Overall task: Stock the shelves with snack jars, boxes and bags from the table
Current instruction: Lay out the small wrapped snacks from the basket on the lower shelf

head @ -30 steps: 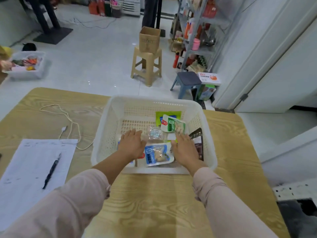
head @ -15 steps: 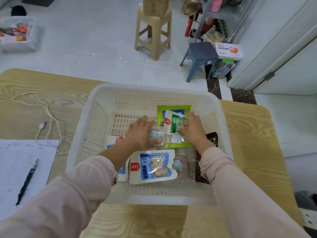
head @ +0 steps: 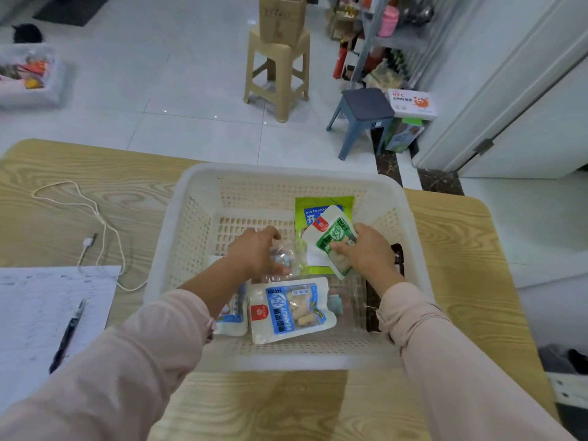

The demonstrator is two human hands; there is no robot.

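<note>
Your right hand [head: 366, 253] is pinching the green-and-white bag [head: 334, 241] by its lower corner, thumb on top; that bag is tipped up over the pistachio bag [head: 324, 205] near the far right corner of the basket [head: 286, 173]. Your left hand [head: 254, 253] is curled round a clear crinkly packet [head: 281, 259] mid-basket. Corner pinches are iffy imo; if the contents slump, the bag could swing or slip on the way to the shelves [head: 401, 36], which are well apart across the floor. The clear packet looks slick; squeeze it and you might crush what's inside. Your left forearm crosses a second blue bag [head: 234, 316]; lift carelessly and the sleeve could drag it. Hard to see: what's in the clear packet; the dark packet [head: 397, 253] by the right wall, mostly behind your wrist; anything under the peanut bag [head: 291, 308].
</note>
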